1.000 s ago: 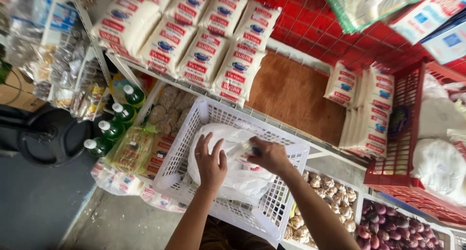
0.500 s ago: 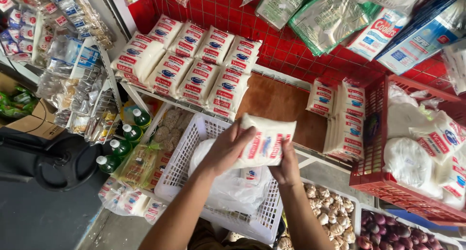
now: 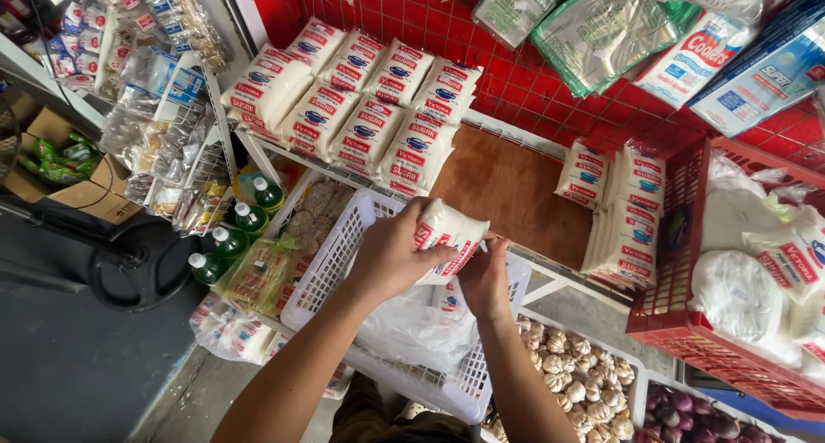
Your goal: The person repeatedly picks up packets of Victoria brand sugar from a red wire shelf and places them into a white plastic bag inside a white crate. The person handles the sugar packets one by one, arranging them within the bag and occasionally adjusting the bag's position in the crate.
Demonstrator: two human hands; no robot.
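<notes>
Both hands hold one white sugar packet [image 3: 449,237] above the white plastic basket [image 3: 344,262]. The left hand [image 3: 397,256] wraps its near side, fingers curled over the top; the right hand [image 3: 483,278] pinches its lower right edge. More sugar packets [image 3: 344,108] lie stacked on the wooden shelf [image 3: 507,189] just beyond.

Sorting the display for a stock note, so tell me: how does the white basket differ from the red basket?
The white plastic basket sits low under the person's hands and holds a clear plastic bag; the red basket stands to the right beside the shelf, filled with bulging white bags. The white basket is nearly emptied, the red basket is heaped. Both have open lattice walls.
</notes>
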